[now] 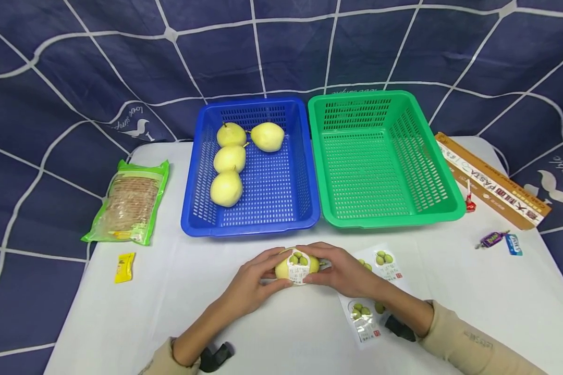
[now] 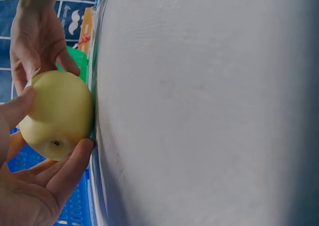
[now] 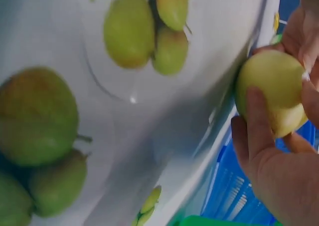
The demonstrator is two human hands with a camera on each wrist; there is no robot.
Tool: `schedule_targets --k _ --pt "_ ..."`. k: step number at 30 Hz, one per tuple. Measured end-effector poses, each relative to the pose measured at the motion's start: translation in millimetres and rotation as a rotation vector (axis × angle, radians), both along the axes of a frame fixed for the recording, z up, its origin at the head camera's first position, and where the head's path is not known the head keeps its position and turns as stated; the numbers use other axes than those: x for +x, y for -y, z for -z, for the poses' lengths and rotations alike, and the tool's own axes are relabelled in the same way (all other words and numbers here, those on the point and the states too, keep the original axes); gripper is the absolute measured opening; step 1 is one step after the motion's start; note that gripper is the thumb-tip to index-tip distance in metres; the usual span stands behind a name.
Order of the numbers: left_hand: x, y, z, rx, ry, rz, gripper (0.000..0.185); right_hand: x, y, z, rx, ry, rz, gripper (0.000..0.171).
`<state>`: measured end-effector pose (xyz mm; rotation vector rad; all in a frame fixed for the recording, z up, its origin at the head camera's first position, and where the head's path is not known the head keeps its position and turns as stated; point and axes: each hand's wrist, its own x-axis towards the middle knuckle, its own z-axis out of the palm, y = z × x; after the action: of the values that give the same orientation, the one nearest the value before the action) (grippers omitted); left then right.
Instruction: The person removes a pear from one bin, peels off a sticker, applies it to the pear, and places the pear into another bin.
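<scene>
I have the fingers of both hands curled round one yellow pear (image 1: 282,267), grasping it from either end; the left hand (image 1: 258,276) holds the blossom end, the right hand (image 1: 341,271) the stem end; the pear is in front of the two baskets, and I cannot tell whether it touches the white counter (image 1: 169,312). On its upward face, between the thumbs and fingers, sits a white label (image 1: 296,273) with a picture of green pears, Chinese characters and a small red seal; beneath my right forearm lies a sheet (image 1: 365,328) of matching labels. Beyond the hands, the blue basket (image 1: 251,230) holds four pears (image 1: 227,187); the green basket (image 1: 394,222) stands just beside it, to the right. Right of that lies a brown and white box (image 1: 492,179) reading "PASTA" beside Chinese characters, with a red lollipop (image 1: 470,203) near it; a purple sweet (image 1: 492,239) and a blue packet (image 1: 513,245) lie nearer me, their print too small to read. Far left are a green-edged bag (image 1: 133,203) and a yellow packet (image 1: 124,267); the navy backdrop (image 1: 295,57) carries the words "love simple".
</scene>
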<state>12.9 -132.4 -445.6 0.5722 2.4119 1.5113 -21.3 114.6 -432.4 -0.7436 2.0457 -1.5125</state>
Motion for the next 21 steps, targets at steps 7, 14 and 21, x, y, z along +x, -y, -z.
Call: schedule_targets --k 7,14,21 --pt "1.3 -0.3 -1.8 0.01 0.028 0.0 0.058 1.4 -3.1 -0.7 0.006 0.015 0.009 0.054" --pt "3.2 1.0 -1.6 0.014 0.003 0.04 0.054 0.4 -2.5 -1.6 -0.042 0.162 0.065 0.039" --pt "3.0 4.4 -5.2 -0.037 -0.008 0.078 0.053 -2.4 -6.1 -0.5 -0.119 0.374 0.089 0.033"
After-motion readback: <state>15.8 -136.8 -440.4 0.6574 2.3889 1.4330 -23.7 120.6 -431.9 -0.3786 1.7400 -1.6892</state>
